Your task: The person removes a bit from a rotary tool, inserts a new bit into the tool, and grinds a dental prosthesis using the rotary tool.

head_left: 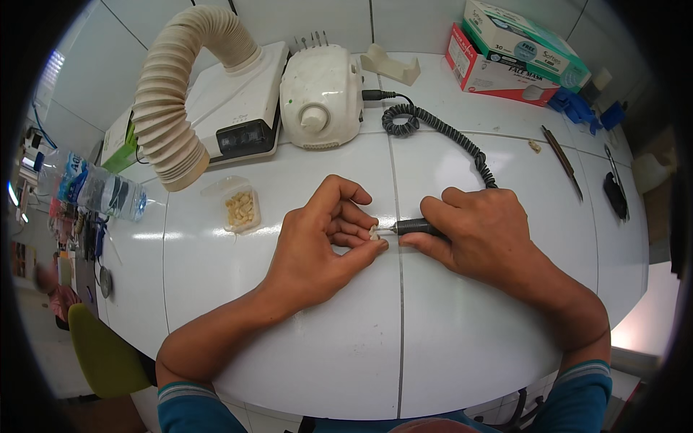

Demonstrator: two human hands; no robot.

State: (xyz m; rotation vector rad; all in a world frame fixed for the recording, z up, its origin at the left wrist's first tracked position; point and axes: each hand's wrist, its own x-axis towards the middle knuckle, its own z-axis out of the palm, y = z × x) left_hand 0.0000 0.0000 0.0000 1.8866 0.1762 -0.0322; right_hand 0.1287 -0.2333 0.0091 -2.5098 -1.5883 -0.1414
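Between thumb and fingers, my left hand (317, 242) pinches a small whitish tooth-like piece (374, 233). My right hand (473, 231) grips a dark rotary handpiece (415, 226), whose thin metal tip points left and meets the piece or lies right beside it. A coiled black cord (458, 137) runs from behind my right hand to the white control unit (321, 101) with a round knob. Left of my left hand sits a small clear box (249, 225) of several yellowish tooth-like pieces (240, 208), its lid folded back.
A ribbed suction hose (162, 108) arches from a white machine (238, 101) at the back left. A water bottle (94, 184) lies at the far left. Mask boxes (505, 61) stand back right, near a brown pointed tool (563, 162) and a cream holder (390, 66).
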